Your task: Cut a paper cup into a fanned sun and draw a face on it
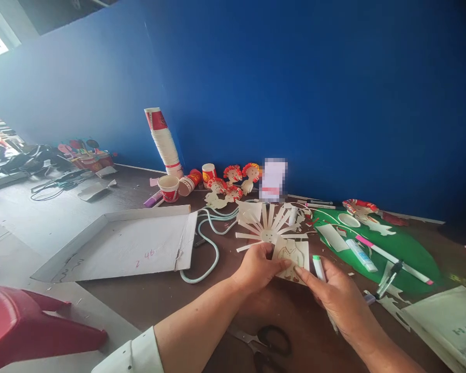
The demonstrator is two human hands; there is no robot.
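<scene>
Both my hands are over the brown table. My left hand (256, 269) pinches a small white paper piece (289, 254) with a clothed figure drawn on it. My right hand (336, 292) has its thumb on the same paper's lower right edge and holds a white marker (318, 268) with a green end against its fingers. Just beyond the drawing is a white paper cup (267, 236) cut into strips fanned outward, with a small face drawn on its bottom. My left fingers are close to it; whether they touch it I cannot tell.
Black-handled scissors (274, 339) lie near me. A white box lid (120, 243) and a pale cable (216, 248) are at left. Stacked paper cups (165, 145) and red-fringed paper figures (233, 175) stand by the blue wall. A glue stick (361, 255) lies on a green sheet (411, 259).
</scene>
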